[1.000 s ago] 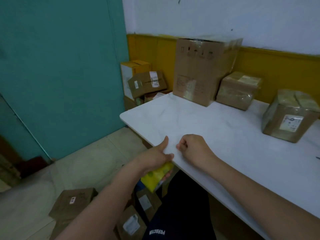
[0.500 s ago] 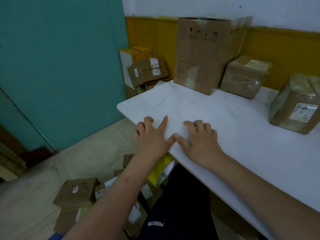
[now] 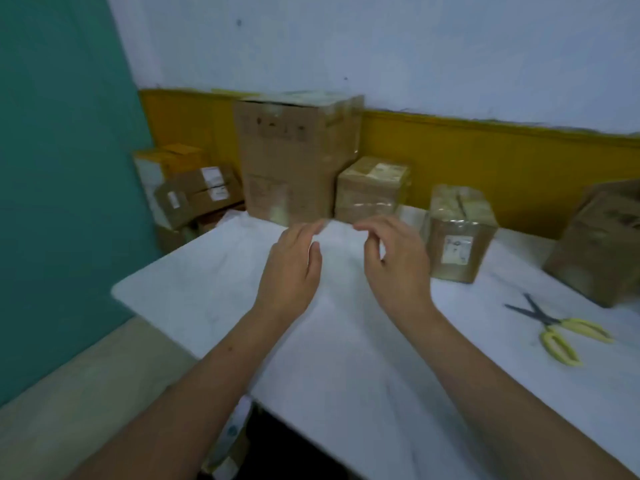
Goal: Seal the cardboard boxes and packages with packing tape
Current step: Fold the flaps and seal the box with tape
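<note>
Both my hands hover over the white table (image 3: 207, 292), reaching toward the boxes at its back. My left hand (image 3: 292, 268) has relaxed fingers and holds nothing. My right hand (image 3: 396, 265) has loosely curved fingers and is also empty. A tall cardboard box (image 3: 294, 157) stands at the back edge, wrapped with clear tape. To its right sits a small taped box (image 3: 372, 192), then a taped box with a white label (image 3: 457, 233). A further box (image 3: 602, 244) is at the far right. The frame is blurred.
Yellow-handled scissors (image 3: 557, 330) lie open on the table at the right. Several cardboard boxes (image 3: 194, 188) are stacked on the floor behind the table's left corner, against the teal wall (image 3: 62, 168). A yellow-and-white object (image 3: 228, 441) shows under the table's front edge.
My hands lifted off the table's front edge and moved forward toward the boxes. The view tilted up and right, so the scissors and a far-right box came into sight.
</note>
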Motion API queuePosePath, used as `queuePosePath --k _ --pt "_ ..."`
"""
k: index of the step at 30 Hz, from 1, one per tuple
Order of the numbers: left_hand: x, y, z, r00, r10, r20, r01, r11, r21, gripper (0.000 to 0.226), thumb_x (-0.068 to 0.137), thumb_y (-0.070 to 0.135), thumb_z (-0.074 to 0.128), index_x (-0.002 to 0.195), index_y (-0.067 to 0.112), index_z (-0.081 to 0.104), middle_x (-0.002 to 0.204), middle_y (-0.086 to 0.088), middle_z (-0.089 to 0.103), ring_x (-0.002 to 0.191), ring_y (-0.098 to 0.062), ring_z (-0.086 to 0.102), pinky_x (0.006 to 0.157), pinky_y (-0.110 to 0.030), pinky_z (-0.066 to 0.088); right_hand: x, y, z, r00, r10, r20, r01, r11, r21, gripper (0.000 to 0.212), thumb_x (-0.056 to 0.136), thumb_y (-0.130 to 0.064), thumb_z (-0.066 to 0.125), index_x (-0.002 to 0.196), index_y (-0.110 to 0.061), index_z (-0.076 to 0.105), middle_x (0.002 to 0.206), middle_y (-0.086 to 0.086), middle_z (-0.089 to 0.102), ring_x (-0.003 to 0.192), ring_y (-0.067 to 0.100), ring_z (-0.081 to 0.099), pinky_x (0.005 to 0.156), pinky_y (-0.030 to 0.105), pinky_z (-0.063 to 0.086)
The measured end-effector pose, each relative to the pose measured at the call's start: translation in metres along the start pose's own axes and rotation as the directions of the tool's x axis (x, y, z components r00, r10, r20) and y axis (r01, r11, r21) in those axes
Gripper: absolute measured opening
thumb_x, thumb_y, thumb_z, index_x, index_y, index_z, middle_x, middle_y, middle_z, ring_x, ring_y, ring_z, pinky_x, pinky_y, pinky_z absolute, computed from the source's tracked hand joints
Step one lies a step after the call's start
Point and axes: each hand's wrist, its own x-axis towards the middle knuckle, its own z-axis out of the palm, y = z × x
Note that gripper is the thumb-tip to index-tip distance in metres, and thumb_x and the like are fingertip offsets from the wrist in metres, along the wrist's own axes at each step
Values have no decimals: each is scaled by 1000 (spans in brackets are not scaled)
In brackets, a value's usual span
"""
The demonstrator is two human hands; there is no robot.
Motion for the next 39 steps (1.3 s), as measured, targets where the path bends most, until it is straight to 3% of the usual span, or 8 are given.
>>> queuePosePath --k 5,8,15,21,24,28,31,39 --pt "57 65 65 971 233 58 -207 934 -291 39 105 22 38 140 17 54 143 -1 54 136 -9 42 113 -22 30 43 113 -77 996 26 82 9 917 -399 41 104 -38 35 134 -24 61 142 -4 56 137 19 43 118 43 22" --pt "82 90 117 937 311 157 -227 886 -404 42 106 16 39 146 19 47 154 2 42 146 -4 25 119 -23 21 43 163 -85 958 138 253 -83 973 -215 45 101 -41 41 136 -18 58 145 1 52 141 20 39 120 39 23" --pt "84 91 185 960 259 102 -145 777 -612 32 105 22 39 130 12 56 148 0 47 148 -9 26 119 -36 28 35 200 -66 987 100 128 -79 984 -159 53 81 -54 64 123 -23 67 129 -7 59 131 9 43 109 18 27" --pt "73 105 192 931 -45 363 354 358 -864 79 83 68 57 151 43 27 156 17 33 138 1 39 105 -23 44 35 193 -69 990 0 143 18 992 -122 51 82 -51 65 125 -24 67 132 -14 59 134 6 44 112 23 34" --pt "75 107 192 882 -68 465 466 263 -845 88 77 60 71 151 38 29 146 3 51 120 -7 61 87 -24 56 38 186 -73 986 126 113 -141 980 143 44 85 -49 65 124 -28 68 141 -18 54 136 1 42 109 27 41" --pt "75 108 182 916 14 401 381 283 -880 68 88 31 60 150 23 32 129 22 64 107 6 64 75 -12 54 50 179 -80 821 531 211 -539 599 592 58 86 -47 64 141 -42 46 150 -14 45 130 9 52 100 39 51" --pt "68 112 181 908 164 385 319 326 -890 66 95 20 54 149 40 22 135 31 54 120 4 58 84 -17 54 53 180 -80 754 490 437 -630 353 692 61 83 -36 74 138 -34 48 125 2 68 110 23 68 83 35 59" --pt "76 104 181 936 224 273 116 535 -837 82 90 43 52 157 31 7 163 18 16 148 1 17 115 -18 27 48 191 -76 778 456 433 -617 418 667 53 87 -28 72 134 -40 50 123 2 69 111 27 68 90 44 55"
